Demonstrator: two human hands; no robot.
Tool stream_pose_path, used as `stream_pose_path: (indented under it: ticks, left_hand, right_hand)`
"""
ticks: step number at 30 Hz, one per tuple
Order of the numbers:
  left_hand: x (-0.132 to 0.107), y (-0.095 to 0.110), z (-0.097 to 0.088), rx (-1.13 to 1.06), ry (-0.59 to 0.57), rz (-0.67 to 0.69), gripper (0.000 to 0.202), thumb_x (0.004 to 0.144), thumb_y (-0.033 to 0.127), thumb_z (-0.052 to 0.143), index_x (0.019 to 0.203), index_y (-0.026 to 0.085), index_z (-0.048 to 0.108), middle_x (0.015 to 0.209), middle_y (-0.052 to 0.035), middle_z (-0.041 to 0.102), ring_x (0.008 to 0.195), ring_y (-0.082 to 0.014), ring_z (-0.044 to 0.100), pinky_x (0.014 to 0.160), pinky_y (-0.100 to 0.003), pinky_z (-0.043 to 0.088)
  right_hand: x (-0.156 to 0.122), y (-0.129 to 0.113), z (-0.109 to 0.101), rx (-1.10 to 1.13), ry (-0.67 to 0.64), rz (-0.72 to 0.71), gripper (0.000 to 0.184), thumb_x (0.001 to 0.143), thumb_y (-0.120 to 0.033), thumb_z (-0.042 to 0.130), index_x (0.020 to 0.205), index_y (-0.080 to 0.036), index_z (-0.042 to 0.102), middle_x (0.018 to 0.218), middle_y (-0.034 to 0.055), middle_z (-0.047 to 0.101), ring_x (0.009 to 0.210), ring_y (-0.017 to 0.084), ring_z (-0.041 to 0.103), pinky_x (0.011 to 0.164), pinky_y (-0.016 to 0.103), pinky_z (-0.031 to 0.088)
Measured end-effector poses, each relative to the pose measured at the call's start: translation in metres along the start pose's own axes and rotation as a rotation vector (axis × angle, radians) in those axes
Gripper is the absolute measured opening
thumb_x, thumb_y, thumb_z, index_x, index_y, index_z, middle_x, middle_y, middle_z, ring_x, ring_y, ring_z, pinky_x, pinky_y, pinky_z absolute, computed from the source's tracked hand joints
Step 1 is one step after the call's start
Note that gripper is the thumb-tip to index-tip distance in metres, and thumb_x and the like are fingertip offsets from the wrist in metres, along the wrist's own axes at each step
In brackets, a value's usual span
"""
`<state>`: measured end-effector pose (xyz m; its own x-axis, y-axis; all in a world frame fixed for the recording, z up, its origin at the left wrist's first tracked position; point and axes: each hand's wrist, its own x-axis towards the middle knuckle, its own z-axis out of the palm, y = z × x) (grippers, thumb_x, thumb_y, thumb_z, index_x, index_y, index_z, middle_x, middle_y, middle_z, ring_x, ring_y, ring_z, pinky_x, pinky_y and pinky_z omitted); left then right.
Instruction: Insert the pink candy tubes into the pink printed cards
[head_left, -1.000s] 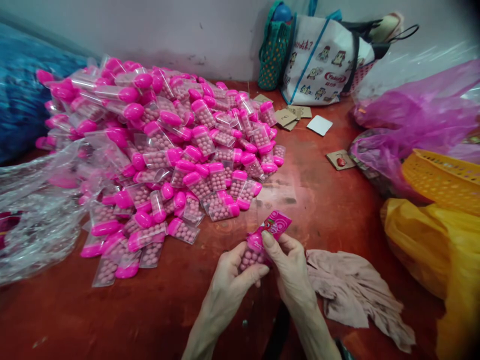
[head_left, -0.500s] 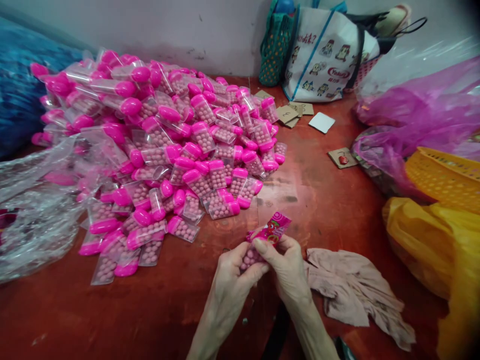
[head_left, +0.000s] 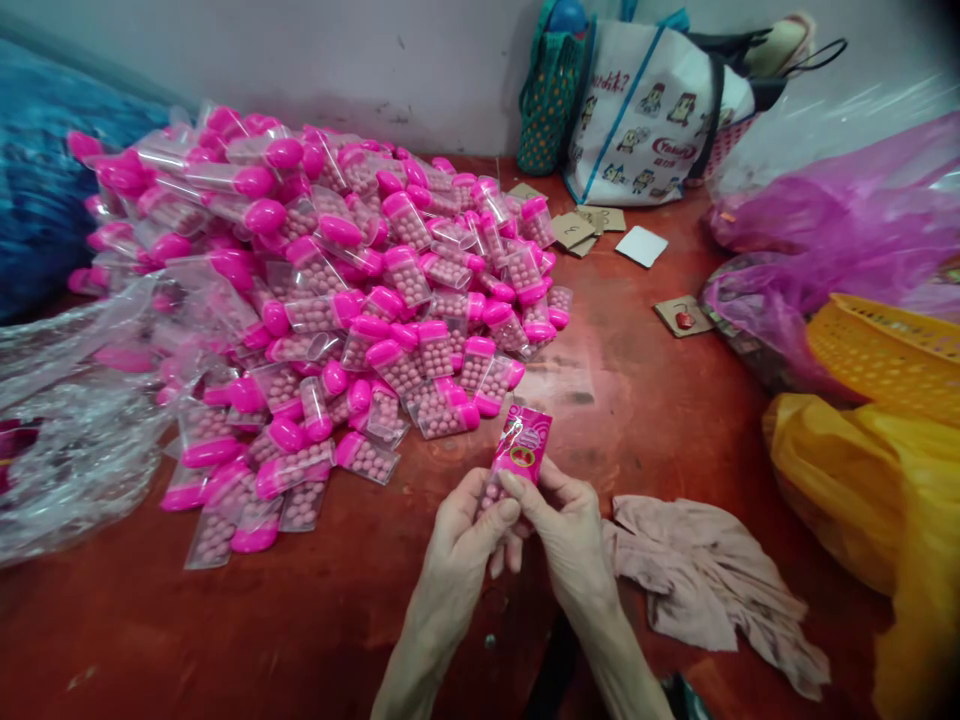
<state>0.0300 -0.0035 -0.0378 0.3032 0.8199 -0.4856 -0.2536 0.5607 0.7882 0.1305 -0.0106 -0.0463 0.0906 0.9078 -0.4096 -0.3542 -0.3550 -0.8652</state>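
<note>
In front of me, my left hand (head_left: 466, 535) is closed round a small clear candy box (head_left: 491, 492) filled with pink balls. My right hand (head_left: 561, 520) pinches a shiny pink printed sleeve (head_left: 523, 440) against the box, its thumb at the lower edge. The sleeve stands up at the box's upper end and covers that part; whether it fully surrounds the box I cannot tell. Both thumbs are close together. Left of the hands lies a big heap of similar candy boxes (head_left: 405, 275) with bright pink caps, which bear no printed sleeve.
A crumpled beige cloth (head_left: 701, 570) lies right of my hands on the red table (head_left: 592, 400). Farther right are a yellow bag (head_left: 832, 480), an orange basket (head_left: 885, 350) and a purple bag (head_left: 825, 220). Clear plastic (head_left: 82, 430) lies left; cardboard pieces (head_left: 574, 232) and a white tote (head_left: 637, 120) stand behind.
The printed sleeve has swung from leaning right to nearly upright, its front now facing me, and sits a little farther left. Both hands still hold the box and sleeve.
</note>
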Motion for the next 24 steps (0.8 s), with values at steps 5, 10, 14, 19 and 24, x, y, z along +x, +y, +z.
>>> stream_pose_path:
  ticks: [5, 10, 14, 19, 24]
  left_hand:
    - [-0.003, 0.0, 0.006, -0.045, 0.219, 0.04, 0.019, 0.082, 0.035, 0.051, 0.092, 0.019, 0.049, 0.049, 0.0084, 0.042, 0.035, -0.0047, 0.039, 0.033, -0.014, 0.026]
    - [-0.001, 0.005, -0.002, -0.025, 0.091, 0.086, 0.038, 0.083, 0.046, 0.045, 0.102, 0.015, 0.056, 0.054, 0.0032, 0.05, 0.043, -0.0084, 0.047, 0.039, -0.018, 0.037]
    - [0.0, 0.012, -0.01, 0.033, -0.019, 0.01, 0.032, 0.077, 0.04, 0.058, 0.093, 0.013, 0.064, 0.051, 0.002, 0.054, 0.042, -0.0093, 0.049, 0.042, -0.019, 0.04]
    - [0.002, 0.01, -0.004, -0.279, 0.193, 0.006, 0.014, 0.067, 0.023, 0.07, 0.077, 0.013, 0.067, 0.062, 0.0007, 0.063, 0.053, -0.0076, 0.054, 0.05, -0.017, 0.043]
    - [0.009, 0.013, 0.003, -0.544, 0.362, -0.04, 0.018, 0.071, 0.029, 0.067, 0.075, 0.012, 0.063, 0.066, -0.0021, 0.063, 0.057, -0.0107, 0.057, 0.057, -0.022, 0.048]
  right_hand:
    - [-0.008, 0.009, 0.01, -0.241, 0.118, -0.071, 0.019, 0.079, -0.036, 0.059, 0.078, -0.017, 0.062, 0.057, -0.0021, 0.057, 0.042, 0.009, 0.05, 0.042, 0.021, 0.044]
    - [-0.008, -0.002, 0.005, -0.331, 0.068, -0.12, 0.02, 0.082, -0.036, 0.054, 0.083, -0.018, 0.064, 0.067, 0.0014, 0.062, 0.058, 0.015, 0.056, 0.056, 0.027, 0.047]
    - [-0.002, -0.016, -0.007, -0.454, -0.12, -0.218, 0.015, 0.081, -0.03, 0.057, 0.08, -0.02, 0.067, 0.077, 0.0025, 0.063, 0.076, 0.019, 0.056, 0.07, 0.031, 0.046]
    - [-0.004, -0.023, -0.007, -0.616, -0.148, -0.315, 0.014, 0.071, -0.026, 0.069, 0.083, -0.021, 0.067, 0.089, 0.0033, 0.06, 0.09, 0.021, 0.052, 0.079, 0.032, 0.042]
    - [-0.018, -0.016, 0.008, -0.68, 0.113, -0.271, 0.032, 0.065, -0.029, 0.074, 0.092, -0.019, 0.059, 0.094, 0.0051, 0.058, 0.089, 0.022, 0.052, 0.078, 0.032, 0.041]
